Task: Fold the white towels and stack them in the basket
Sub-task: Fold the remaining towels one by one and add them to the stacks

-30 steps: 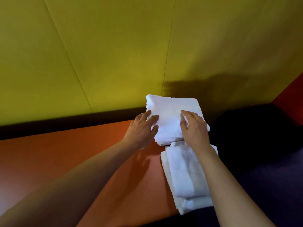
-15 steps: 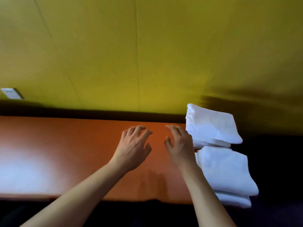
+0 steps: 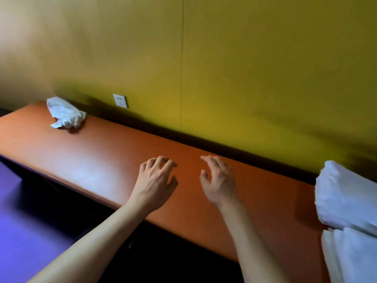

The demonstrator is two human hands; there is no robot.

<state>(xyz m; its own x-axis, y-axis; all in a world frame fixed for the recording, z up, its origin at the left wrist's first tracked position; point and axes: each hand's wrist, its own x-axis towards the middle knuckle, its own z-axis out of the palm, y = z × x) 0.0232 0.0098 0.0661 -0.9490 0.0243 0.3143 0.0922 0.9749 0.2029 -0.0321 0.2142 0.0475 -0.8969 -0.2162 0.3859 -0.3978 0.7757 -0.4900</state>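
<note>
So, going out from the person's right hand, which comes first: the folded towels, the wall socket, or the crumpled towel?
From the right hand, in the head view:
1. Folded towels, stacked at the bench's right end.
2. Wall socket, up on the yellow wall to the left.
3. Crumpled towel, at the bench's far left end.

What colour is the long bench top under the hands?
Orange-brown bench top, plain, no pattern; seen in the head view.
</note>
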